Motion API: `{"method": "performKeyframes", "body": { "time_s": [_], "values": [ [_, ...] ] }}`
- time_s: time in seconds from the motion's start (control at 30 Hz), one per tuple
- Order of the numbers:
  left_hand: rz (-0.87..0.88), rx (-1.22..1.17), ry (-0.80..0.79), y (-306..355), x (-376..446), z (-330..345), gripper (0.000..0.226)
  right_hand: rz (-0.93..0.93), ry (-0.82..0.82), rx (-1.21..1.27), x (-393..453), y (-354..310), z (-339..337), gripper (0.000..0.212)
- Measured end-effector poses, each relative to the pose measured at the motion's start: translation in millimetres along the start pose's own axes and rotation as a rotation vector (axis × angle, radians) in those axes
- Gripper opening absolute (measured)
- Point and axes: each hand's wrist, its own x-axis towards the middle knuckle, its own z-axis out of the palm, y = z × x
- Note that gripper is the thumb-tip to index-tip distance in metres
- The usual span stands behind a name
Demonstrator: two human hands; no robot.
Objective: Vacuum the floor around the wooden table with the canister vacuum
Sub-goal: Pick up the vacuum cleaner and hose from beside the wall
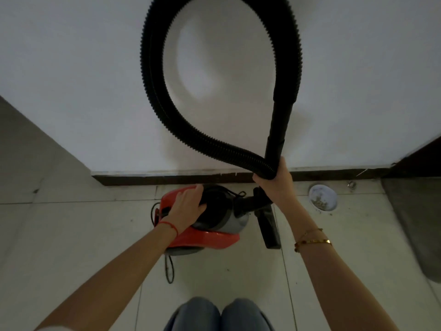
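L hand rests flat, fingers spread, atop red plastic canister vacuum by floor's wall edge. R hand grips looped black ribbed hose directly right of canister.

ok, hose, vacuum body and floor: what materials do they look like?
Hose: black ribbed flexible plastic, matte, judging by the fine corrugations and the loop it bends into. Vacuum body: glossy orange-red moulded plastic with a grey section, going by the sheen. Floor: pale glazed tile, probably ceramic; grout lines show.
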Motion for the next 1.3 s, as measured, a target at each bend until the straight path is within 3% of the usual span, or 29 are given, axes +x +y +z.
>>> {"method": "performKeyframes", "body": {
  "time_s": [0.1, 0.43, 0.63, 0.83, 0.97, 1.17, 1.3],
  "values": [
    [-0.019, 0.002, -0.024, 35.1, -35.7, -51.1, 0.051, 0.02, -0.005, -0.007, -29.4, -52.7, -41.0, 0.049],
    [0.009, -0.021, -0.025, 178.3, -152.3, -252.2, 0.038, 0.037, 0.012, 0.003, -137.3, -252.5, -201.3, 0.048],
    [0.067, -0.012, -0.024, 249.1, -201.0, -340.4, 0.034, 0.027, 0.071, 0.028, -197.1, -331.9, -282.6, 0.052],
    [0.187, 0.007, -0.023, 288.2, -232.9, -376.4, 0.035, 0.042, 0.165, 0.079, -256.1, -358.3, -328.2, 0.05],
    [0.272, -0.023, -0.028, 304.3, -248.7, -384.2, 0.016, 0.063, 0.243, 0.103, -298.3, -362.1, -340.5, 0.05],
    [0.427, -0.04, -0.095, 312.1, -267.7, -379.6, 0.033, 0.119, 0.45, 0.075, -365.4, -364.7, -340.0, 0.045],
    [0.545, -0.007, -0.191, 323.1, -280.0, -372.2, 0.025, 0.197, 0.594, 0.045, -417.4, -358.5, -335.5, 0.052]
  ]
}}
